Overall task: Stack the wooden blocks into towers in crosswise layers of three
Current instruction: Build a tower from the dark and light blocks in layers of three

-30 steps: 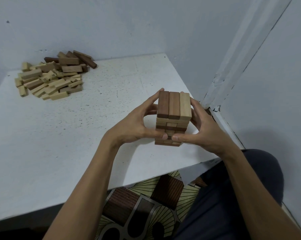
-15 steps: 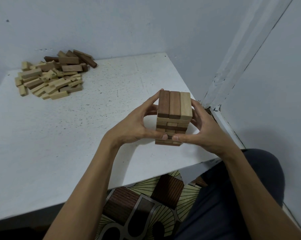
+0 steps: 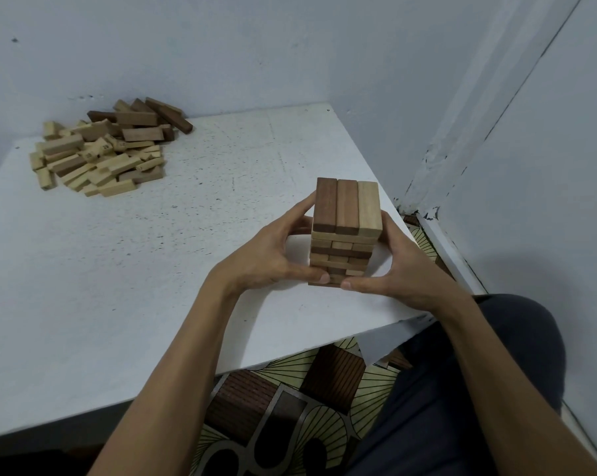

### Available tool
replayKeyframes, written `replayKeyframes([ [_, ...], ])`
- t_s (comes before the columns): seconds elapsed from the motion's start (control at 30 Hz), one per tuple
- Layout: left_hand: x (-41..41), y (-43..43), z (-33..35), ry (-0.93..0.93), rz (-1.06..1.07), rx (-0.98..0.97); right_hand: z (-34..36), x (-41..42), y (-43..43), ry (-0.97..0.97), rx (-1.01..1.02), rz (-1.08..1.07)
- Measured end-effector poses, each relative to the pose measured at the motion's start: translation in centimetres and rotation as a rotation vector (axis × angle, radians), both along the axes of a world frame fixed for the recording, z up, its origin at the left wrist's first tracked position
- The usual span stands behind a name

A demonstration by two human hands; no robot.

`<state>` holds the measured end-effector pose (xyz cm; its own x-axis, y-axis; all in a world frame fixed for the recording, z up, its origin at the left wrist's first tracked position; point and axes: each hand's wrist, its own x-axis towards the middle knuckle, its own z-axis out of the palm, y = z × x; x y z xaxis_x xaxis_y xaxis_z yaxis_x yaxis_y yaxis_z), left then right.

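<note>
A tower of wooden blocks (image 3: 346, 228) stands near the right front corner of the white table (image 3: 135, 269), several crosswise layers high. Its top layer has two brown blocks and one pale block side by side. My left hand (image 3: 273, 255) cups the tower's left side, with its fingers against the upper layers and its thumb at the base. My right hand (image 3: 398, 266) cups the right side the same way, thumb at the base front. A heap of loose wooden blocks (image 3: 108, 149) lies at the table's far left, well away from both hands.
Grey walls close in behind the table and on the right, meeting in a corner (image 3: 417, 207) just beyond the tower. The table's front edge (image 3: 290, 355) runs close under my wrists. A patterned floor (image 3: 290, 417) and my dark-trousered leg (image 3: 479, 389) are below.
Both hands stay around the tower with hardly any shift. The tower and the heap have not moved.
</note>
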<state>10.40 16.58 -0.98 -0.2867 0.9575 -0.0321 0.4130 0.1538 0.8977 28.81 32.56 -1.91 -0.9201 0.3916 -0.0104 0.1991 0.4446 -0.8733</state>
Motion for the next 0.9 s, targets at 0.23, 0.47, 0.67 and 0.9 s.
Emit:
replayKeyframes([
  [0.23, -0.1, 0.0, -0.3, 0.026, -0.005, -0.004, 0.0, -0.1, 0.0, -0.014, 0.006, -0.004],
  [0.47, 0.0, 0.0, -0.3, 0.067, -0.02, -0.02, 0.0, 0.0, 0.0, -0.025, 0.055, 0.004],
  [0.67, 0.2, 0.1, -0.8, 0.096, -0.026, -0.021, -0.7, 0.0, -0.1, -0.043, 0.126, 0.001],
  [0.9, 0.2, 0.0, -0.9, 0.12, 0.0, -0.035, -0.9, 0.0, 0.0, -0.07, 0.155, -0.01],
])
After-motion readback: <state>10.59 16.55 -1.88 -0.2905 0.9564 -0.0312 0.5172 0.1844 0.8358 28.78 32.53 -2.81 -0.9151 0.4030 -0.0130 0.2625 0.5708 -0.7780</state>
